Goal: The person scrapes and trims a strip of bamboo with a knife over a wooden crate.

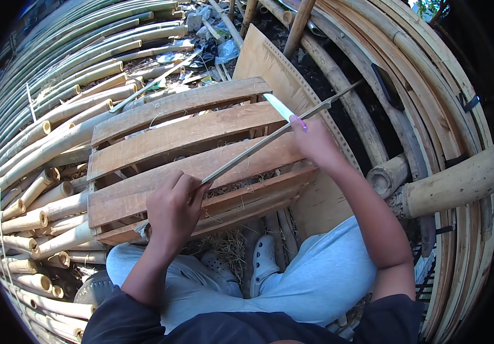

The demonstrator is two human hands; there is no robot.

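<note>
Pale bamboo or wood, long and thin, makes up the strip (247,153) I see slanting over the slatted crate (201,121). Its near end sits in the left hand (171,203), where the fingers are curled closed around it; the rest runs up past the right hand (317,140) and sticks out well beyond those knuckles, towards the curved poles. The right fingers are closed around the purplish handle of a knife (280,108), and its light blade points away from the person, up over the crate's far edge. Blade and handle meet just where the strip passes the fingertips, so the two look crossed there; whether the right fingers also press on the strip I can't tell from here.

Underneath, the crate's brown boards lie side by side with dark gaps between them, and a tan plywood sheet (270,66) leans just beside its right end. The person sits close up to it, in light blue trousers (327,272), with pale clogs (265,261) set on the straw-strewn ground. Stacked bamboo poles (52,150) fill the left side. Over on the right, a dark flat object (387,86) rests on the long curved poles (410,63), near a thick bamboo post (453,186).
</note>
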